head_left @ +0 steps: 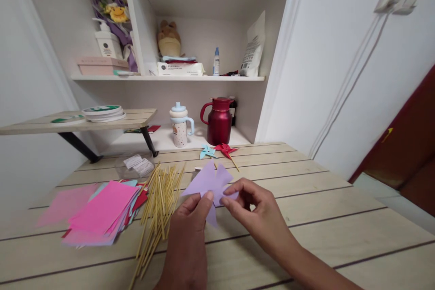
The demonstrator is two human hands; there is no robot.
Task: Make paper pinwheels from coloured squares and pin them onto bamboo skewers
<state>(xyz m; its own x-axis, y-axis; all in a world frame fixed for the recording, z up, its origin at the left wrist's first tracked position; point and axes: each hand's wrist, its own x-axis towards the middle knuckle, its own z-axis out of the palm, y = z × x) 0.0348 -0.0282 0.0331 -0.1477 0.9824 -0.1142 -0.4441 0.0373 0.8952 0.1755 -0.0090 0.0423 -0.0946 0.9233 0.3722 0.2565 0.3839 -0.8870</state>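
Above pale table [322, 208], lilac paper pinwheel [209, 181] between both hands' fingertips [208, 197].

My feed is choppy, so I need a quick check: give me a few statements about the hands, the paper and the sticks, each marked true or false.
1. Both hands hold the purple paper pinwheel. True: the left hand and right hand pinch it near its middle.
2. The wooden sticks stand in a cup. False: they lie loose on the table.
3. The stack of paper sheets lies left of the sticks. True.
4. A blue pinwheel and a red pinwheel lie on the table beyond the hands. True.
5. The red jug is on the upper shelf. False: it stands on the lower ledge beside the spotted cup.
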